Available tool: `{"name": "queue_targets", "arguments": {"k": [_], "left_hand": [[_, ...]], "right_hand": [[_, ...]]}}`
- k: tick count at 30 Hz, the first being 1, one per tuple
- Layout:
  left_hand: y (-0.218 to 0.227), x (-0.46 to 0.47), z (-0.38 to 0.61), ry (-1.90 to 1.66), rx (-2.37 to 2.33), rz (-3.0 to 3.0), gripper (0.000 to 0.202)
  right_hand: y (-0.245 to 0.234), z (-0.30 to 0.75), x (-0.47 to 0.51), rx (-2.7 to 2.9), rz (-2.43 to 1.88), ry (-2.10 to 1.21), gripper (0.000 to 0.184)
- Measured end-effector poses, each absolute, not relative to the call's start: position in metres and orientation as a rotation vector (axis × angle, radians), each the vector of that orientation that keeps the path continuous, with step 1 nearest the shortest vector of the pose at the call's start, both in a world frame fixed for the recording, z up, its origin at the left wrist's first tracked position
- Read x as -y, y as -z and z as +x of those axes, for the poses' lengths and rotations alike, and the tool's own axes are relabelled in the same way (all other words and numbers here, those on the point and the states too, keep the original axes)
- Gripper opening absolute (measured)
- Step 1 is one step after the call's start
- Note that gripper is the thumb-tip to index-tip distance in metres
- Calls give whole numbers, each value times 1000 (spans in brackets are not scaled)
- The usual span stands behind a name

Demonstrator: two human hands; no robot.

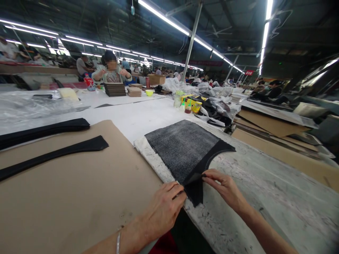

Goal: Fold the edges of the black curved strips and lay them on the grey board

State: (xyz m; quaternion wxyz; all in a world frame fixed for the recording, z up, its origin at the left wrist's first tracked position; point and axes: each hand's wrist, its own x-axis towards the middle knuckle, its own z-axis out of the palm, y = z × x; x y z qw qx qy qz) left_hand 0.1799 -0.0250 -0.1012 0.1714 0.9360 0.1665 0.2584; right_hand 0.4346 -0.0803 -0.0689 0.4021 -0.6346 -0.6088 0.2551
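A dark grey textured fabric piece (182, 148) with a black curved border lies on the pale worktop (265, 190) in front of me. My right hand (221, 185) pinches the black edge of this fabric piece between thumb and fingers, lifting it slightly. At its near left corner, my left hand (168, 201) has its fingers curled at the fabric's edge. Whatever lies under those fingertips is partly hidden. Left of my left hand is a brown board (106, 190), and a narrow black fabric strip (55, 155) rests on it.
Another stack of black strips (45, 131) lies farther left. Small bottles (185, 106) and a yellow box (194, 98) stand at the back. Cardboard sheets (275, 137) are piled at right. Across the white table (119, 120), a person (111, 74) sits behind stacked brown pieces (114, 89).
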Motion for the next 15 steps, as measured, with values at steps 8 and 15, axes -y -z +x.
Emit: {"name": "queue_targets", "arguments": {"k": [8,15], "left_hand": [[95,27,206,-673,-576,2795,21],[105,24,216,-594,-686,2768,15]], "right_hand": [[74,461,50,1042,-1605,-533,42],[31,572,55,757,-1645,-43,52]]}}
